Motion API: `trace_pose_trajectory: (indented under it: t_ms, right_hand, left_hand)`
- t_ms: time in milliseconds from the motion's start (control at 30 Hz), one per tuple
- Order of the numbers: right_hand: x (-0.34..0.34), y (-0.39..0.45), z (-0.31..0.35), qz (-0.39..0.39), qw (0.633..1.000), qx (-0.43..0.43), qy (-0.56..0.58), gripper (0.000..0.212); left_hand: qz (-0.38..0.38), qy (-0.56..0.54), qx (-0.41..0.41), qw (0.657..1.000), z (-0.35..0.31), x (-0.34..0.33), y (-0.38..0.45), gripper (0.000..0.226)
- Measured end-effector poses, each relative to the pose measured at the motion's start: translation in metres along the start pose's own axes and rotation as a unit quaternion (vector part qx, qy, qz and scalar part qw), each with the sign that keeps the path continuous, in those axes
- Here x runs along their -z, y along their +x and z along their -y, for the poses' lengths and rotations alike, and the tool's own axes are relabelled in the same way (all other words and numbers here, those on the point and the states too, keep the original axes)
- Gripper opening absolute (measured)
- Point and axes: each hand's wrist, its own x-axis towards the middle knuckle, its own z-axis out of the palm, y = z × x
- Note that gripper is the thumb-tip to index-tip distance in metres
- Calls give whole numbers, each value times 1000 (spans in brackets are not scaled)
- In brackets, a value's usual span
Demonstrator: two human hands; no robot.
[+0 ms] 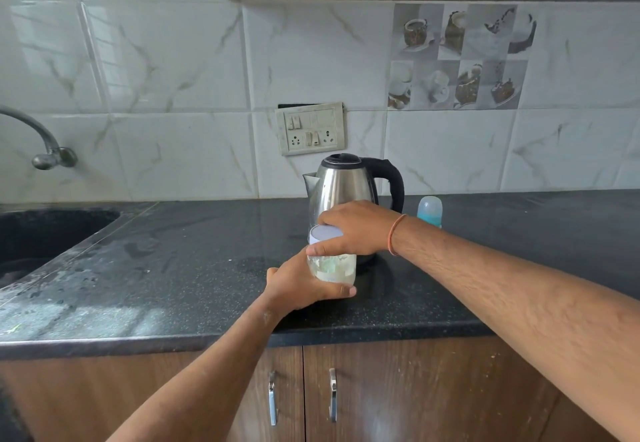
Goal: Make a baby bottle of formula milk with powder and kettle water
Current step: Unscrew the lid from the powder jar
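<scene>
Black speckled tabletop [173,268] runs below a tiled wall, sink [41,237] at its left end. Steel kettle [341,188] with black handle stands upright near the wall. Directly in front of it, a clear jar [332,268] of pale powder stands on the tabletop. Left hand [301,285] grips the jar body, fingers curled round it. Right hand [353,230] holds the white lid [323,235] from above, fingers clamped on its rim. Baby bottle [429,211], blue with clear cap, stands right of the kettle.
</scene>
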Motion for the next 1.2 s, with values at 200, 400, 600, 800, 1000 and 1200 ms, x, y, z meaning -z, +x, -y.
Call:
trace_pose_trajectory:
  t_ms: [200, 400, 600, 800, 1000, 1200]
  right_hand:
    - [20, -4, -6, 86, 995, 42, 30, 65]
    - [46, 2, 0, 181, 982, 23, 51, 80]
    - [47, 7, 17, 121, 988, -16, -100, 89]
    - [53, 6, 11, 159, 987, 1, 11, 97]
    - [47, 7, 8, 114, 993, -21, 9, 93]
    - [48, 8, 5, 111, 990, -12, 84, 97]
  left_hand:
    - [15, 0, -21, 1000, 1, 1, -1, 81]
    - [15, 2, -18, 1000, 3, 0, -3, 106]
    - [11, 11, -16, 1000, 3, -2, -2, 115]
    - [6, 7, -11, 1000, 1, -1, -4, 107]
    - [0, 8, -17, 1000, 1, -1, -4, 111]
    - [3, 6, -18, 1000, 0, -1, -5, 110]
